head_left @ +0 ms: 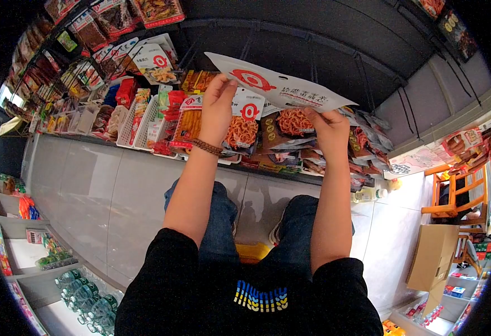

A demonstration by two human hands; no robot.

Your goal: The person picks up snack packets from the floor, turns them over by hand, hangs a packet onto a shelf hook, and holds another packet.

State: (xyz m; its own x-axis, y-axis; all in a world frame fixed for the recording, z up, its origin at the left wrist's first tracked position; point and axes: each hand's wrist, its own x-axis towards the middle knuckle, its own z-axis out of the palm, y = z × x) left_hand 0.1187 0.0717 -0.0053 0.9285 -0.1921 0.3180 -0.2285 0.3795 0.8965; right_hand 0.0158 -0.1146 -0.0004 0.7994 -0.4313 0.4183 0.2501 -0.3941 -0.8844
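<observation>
Both hands are raised over the front of a snack rack, with one large snack packet (pixel 307 92) stretched between them. The packet's white back carries a red logo and black writing, and it has a hang hole near its top edge. My left hand (pixel 217 103), with a beaded bracelet at the wrist, pinches its left side. Around the lower right edge, my right hand (pixel 331 131) is closed, thumb toward me. Just below lie packets of red shredded snack (pixel 241 134) and a dark packet with a similar picture (pixel 294 123).
White baskets (pixel 144 126) of small snacks stand along the low shelf to the left. Empty black hooks (pixel 312 61) line the rack's back panel. At right are a wooden chair (pixel 455 193) and a cardboard box (pixel 431 257). Bottled drinks (pixel 88 299) fill a shelf at lower left.
</observation>
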